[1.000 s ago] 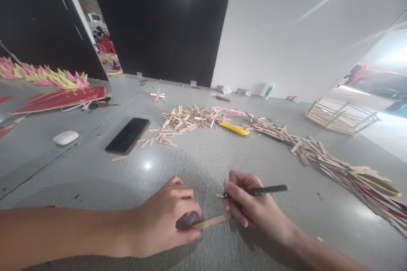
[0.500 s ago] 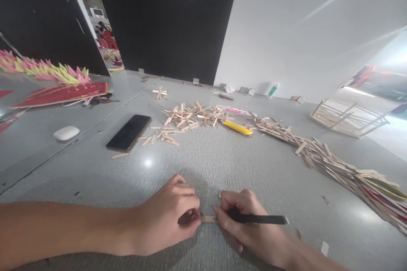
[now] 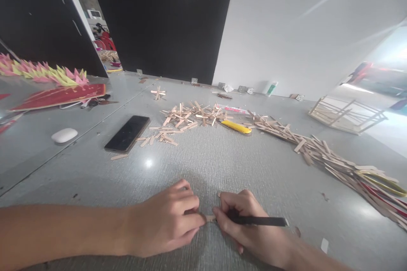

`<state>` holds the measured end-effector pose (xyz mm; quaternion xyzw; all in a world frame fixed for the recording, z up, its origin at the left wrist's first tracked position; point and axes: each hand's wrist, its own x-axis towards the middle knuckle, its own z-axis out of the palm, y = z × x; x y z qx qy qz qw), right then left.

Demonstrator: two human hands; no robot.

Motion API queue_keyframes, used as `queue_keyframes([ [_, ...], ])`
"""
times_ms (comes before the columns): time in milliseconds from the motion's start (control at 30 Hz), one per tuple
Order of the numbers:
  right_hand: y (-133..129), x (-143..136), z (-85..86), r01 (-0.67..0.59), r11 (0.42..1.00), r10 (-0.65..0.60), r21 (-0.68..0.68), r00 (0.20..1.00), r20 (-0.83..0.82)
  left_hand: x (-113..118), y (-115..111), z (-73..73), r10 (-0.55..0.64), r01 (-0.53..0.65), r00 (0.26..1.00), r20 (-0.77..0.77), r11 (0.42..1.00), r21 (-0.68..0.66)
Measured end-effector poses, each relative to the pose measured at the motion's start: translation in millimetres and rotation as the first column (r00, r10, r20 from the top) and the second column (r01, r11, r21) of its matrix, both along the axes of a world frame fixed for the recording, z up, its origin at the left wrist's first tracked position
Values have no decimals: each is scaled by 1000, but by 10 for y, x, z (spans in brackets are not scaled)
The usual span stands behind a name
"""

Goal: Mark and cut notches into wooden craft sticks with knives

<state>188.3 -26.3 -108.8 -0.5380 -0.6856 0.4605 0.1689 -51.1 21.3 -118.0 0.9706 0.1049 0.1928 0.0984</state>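
My left hand (image 3: 173,217) is closed low in the middle of the view, its fingertips pressing a short flat wooden stick (image 3: 210,218) to the grey table. Only a small piece of that stick shows between my two hands. Opposite it, my right hand (image 3: 246,222) grips a slim black pen-shaped tool (image 3: 262,221), its back end pointing right. The tool's tip is hidden behind my fingers, close to the stick. Another bit of wood (image 3: 219,194) peeks out above the right fingers.
Cut sticks lie in a pile (image 3: 190,118) beyond my hands, with a phone (image 3: 127,133) and white case (image 3: 64,135) to the left. A yellow cutter (image 3: 235,126) lies beside more sticks (image 3: 313,152), scissors (image 3: 383,182) and a wooden frame (image 3: 348,114) toward the right.
My left fingers have shifted slightly right along the stick and lie flatter, so less of it shows. The right hand with the black tool has barely moved.
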Motion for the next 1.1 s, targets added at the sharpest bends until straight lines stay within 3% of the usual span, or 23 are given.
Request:
queue_keyframes([
  [400, 27, -25, 2, -2, 1000, 2, 6, 999, -34, 10, -8, 9, 13, -15, 1000, -27, 998, -63],
  [1100, 12, -17, -17, -5, 1000, 5, 25, 1000, -10, 19, -4, 15, 23, -23, 1000, -12, 999, -44],
])
